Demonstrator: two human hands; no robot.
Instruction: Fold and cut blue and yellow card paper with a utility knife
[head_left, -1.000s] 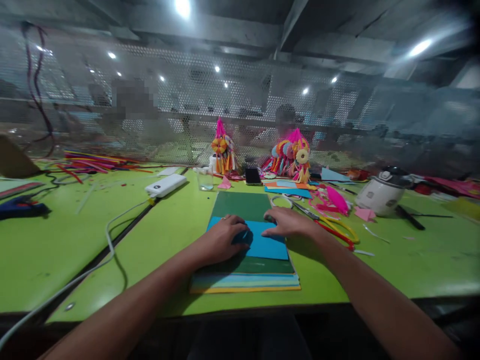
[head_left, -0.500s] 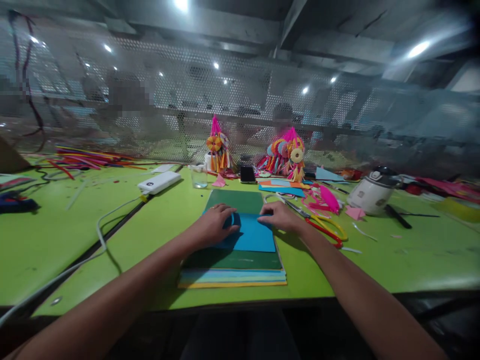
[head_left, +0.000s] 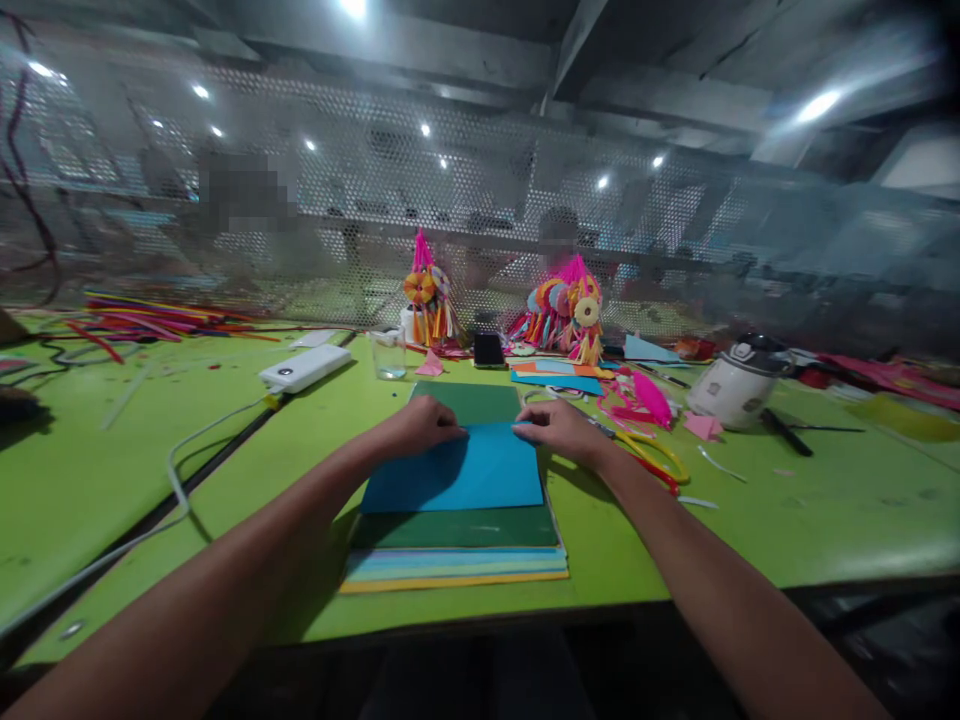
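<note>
On my worktop [head_left: 825, 500] I count one blue sheet [head_left: 457, 470], one stack of coloured sheets [head_left: 450, 565], two tasselled ornaments [head_left: 422, 295] [head_left: 564, 312], one power bank [head_left: 304, 367], one glass [head_left: 388, 355], one phone [head_left: 488, 350], one white cooker [head_left: 739, 390].

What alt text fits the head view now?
The left hand and right hand rest on the far edge of a blue sheet lying atop a stack of coloured sheets on a green table. Scissors lie to the right, paper ornaments beyond.

Both forearms reach forward and converge. The left hand [head_left: 424, 425], loosely curled, and the right hand [head_left: 559, 432], fingers pointing inward, press the far edge of the blue sheet [head_left: 457, 470].
</note>
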